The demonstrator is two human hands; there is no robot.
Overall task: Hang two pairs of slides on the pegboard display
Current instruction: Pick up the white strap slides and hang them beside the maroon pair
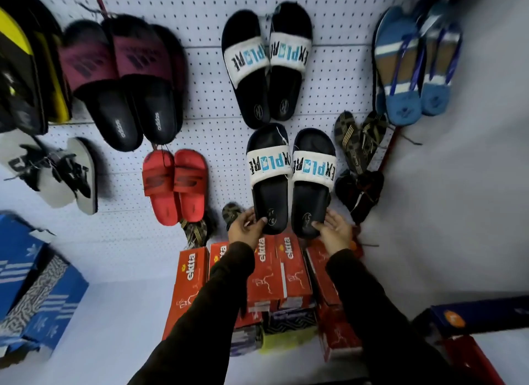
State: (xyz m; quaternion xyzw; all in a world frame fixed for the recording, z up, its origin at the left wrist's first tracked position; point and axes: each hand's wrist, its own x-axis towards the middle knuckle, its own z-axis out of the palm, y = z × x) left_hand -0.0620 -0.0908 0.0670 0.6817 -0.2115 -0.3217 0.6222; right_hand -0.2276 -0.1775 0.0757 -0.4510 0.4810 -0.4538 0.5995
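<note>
Two pairs of black slides with white "EXPLORE" straps are against the white pegboard (200, 132). The upper pair (266, 66) hangs on its own near the top centre. Directly below it is the lower pair (290, 181). My left hand (246, 227) grips the heel of its left slide, thumb on the sole. My right hand (336, 233) holds the heel of its right slide from below, fingers on the footbed. Both sleeves are dark.
Other footwear hangs around: maroon-strapped black slides (123, 81), a red pair (174, 187), blue flip-flops (412, 64), dark patterned sandals (359, 161). Red "ektta" boxes (266, 273) are stacked under my hands, blue boxes (34, 296) sit at the lower left.
</note>
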